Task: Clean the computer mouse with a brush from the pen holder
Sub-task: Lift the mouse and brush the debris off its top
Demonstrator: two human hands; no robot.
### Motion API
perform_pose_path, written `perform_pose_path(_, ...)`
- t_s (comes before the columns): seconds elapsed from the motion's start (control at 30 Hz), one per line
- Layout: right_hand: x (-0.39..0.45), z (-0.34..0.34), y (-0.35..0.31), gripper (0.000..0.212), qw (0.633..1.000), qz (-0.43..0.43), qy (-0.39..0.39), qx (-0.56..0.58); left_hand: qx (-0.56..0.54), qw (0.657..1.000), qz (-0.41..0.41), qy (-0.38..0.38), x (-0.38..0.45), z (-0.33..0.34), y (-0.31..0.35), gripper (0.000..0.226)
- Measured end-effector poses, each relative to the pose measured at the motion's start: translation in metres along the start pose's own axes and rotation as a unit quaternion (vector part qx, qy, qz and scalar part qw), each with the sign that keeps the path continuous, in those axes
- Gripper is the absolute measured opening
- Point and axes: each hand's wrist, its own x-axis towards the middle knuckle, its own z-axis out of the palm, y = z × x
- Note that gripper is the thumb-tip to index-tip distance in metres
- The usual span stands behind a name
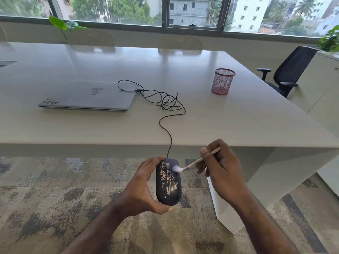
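My left hand (141,187) grips a black wired computer mouse (168,187) from its left side, holding it in the air in front of the table's near edge. Pale dusty specks cover the mouse's top. My right hand (222,169) pinches a thin wooden brush (194,163); its pale bristle tip touches the mouse's upper right, near the buttons. The mouse cable (166,107) runs up over the table edge in loose coils. A red mesh pen holder (222,81) stands upright at the table's right, with nothing visible in it.
A shut silver laptop (88,97) lies on the white table (238,125), with the cable plugged into its right side. A black office chair (289,72) stands off the right edge. Pale chairs and potted plants line the far side under the windows. Patterned carpet lies below.
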Motion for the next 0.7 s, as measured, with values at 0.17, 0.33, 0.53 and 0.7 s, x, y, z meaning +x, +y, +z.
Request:
perform_pose_path(0.17, 0.0024, -0.0046, -0.0016, 0.020, 0.999, -0.008, 0.037, 0.040, 0.001, 1.000, -0.004, 0.008, -0.0019, -0.0003, 0.0003, 0.115)
perform_pose_path(0.33, -0.0024, 0.0010, 0.0004, 0.018, 0.999, -0.007, 0.014, 0.052, -0.001, 1.000, -0.006, 0.012, -0.0006, -0.0007, 0.0015, 0.113)
perform_pose_path(0.53, -0.0033, -0.0033, -0.0001, 0.024, 0.998, -0.032, 0.013, 0.051, 0.001, 1.000, -0.020, 0.009, -0.0011, -0.0022, 0.0002, 0.114)
perform_pose_path(0.7, -0.0068, 0.0011, -0.0008, 0.016, 0.997, -0.033, -0.019, 0.063, 0.005, 1.000, -0.023, 0.009, -0.0004, -0.0011, -0.0019, 0.115)
